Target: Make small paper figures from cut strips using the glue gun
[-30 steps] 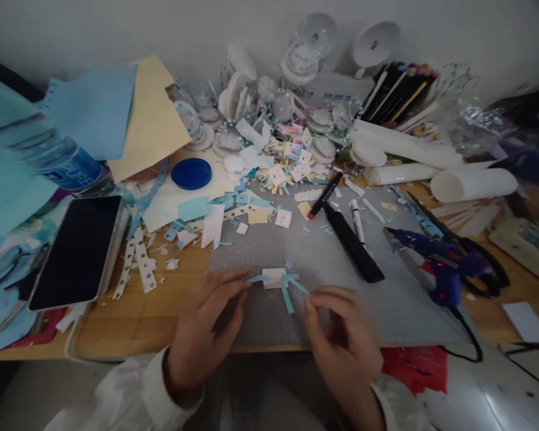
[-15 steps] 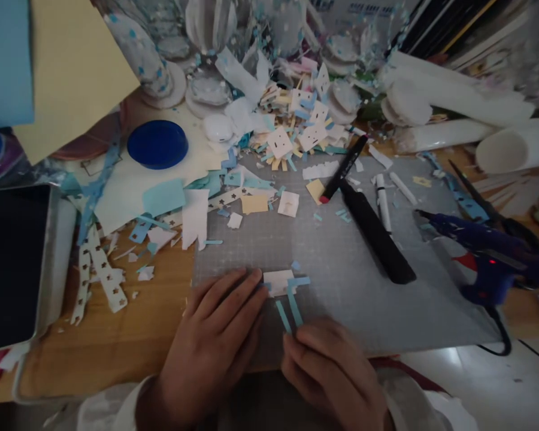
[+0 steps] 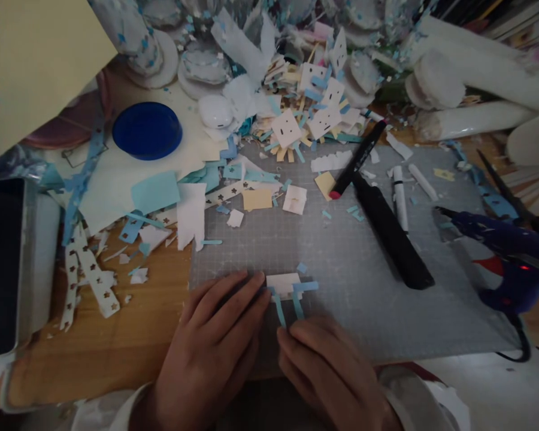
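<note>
On the grey cutting mat (image 3: 242,254) lies a small white paper piece (image 3: 284,285) with a short blue strip sticking out at its right end. My left hand (image 3: 215,341) lies flat, fingers stretched out, its fingertips at the paper's left end. My right hand (image 3: 327,365) is closed in a pinch on the lower end of a thin light-blue paper strip (image 3: 279,311). That strip's upper end meets the white paper's lower left edge. A second light-blue strip (image 3: 298,306) hangs from the lower right edge; its lower end reaches my right fingers.
A black pen (image 3: 359,158), a black cutter-like tool (image 3: 393,233) and a glue gun (image 3: 498,251) with a red light lie on the right. Paper scraps and small white paper faces (image 3: 286,129) are heaped behind. A blue lid (image 3: 147,130) and a dark-screened tablet (image 3: 2,269) are left.
My right hand has brought the left light-blue strip up, from just below the white paper to its lower edge. My left hand stays in place. The camera view has shifted slightly.
</note>
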{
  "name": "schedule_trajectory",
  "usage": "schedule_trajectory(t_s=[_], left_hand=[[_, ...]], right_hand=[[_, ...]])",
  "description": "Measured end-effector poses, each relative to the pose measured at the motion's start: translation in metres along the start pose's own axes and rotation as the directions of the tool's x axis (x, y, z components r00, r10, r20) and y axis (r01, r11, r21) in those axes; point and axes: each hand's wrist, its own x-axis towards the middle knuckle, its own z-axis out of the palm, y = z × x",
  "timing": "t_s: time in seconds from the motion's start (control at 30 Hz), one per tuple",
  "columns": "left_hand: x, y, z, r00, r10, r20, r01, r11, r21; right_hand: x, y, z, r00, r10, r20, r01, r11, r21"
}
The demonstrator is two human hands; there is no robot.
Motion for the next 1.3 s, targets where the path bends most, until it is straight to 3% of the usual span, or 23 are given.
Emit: schedule_trajectory(t_s=[0.1,0.27,0.43,0.73,0.87,1.3], left_hand=[[-0.001,-0.001,0.0,1.0,-0.011,0.011,0.011,1.0,-0.016],[-0.001,-0.001,0.0,1.0,-0.006,0.014,0.006,1.0,-0.005],[0.001,0.002,0.001,1.0,-0.023,-0.019,0.022,1.0,-0.015],[0.0,0.002,0.001,1.0,-0.013,-0.022,0.012,1.0,-0.016],[0.001,0.001,0.001,1.0,-0.008,-0.019,0.007,1.0,-0.021],[0.0,0.001,0.003,1.0,0.001,-0.029,-0.002,0.999,-0.035]], right_hand=[[0.003,0.003,-0.001,0.997,-0.038,0.066,0.041,0.998,-0.045],[0.001,0.01,0.007,0.979,-0.196,0.05,0.201,0.968,-0.15],[0.003,0.009,0.009,0.982,-0.139,0.128,0.156,0.978,-0.135],[0.009,0.002,0.005,0.989,-0.147,0.019,0.148,0.975,-0.164],[0.009,0.002,0.004,0.993,-0.114,0.035,0.118,0.981,-0.154],[0.009,0.006,0.006,0.984,-0.173,0.05,0.18,0.954,-0.24]])
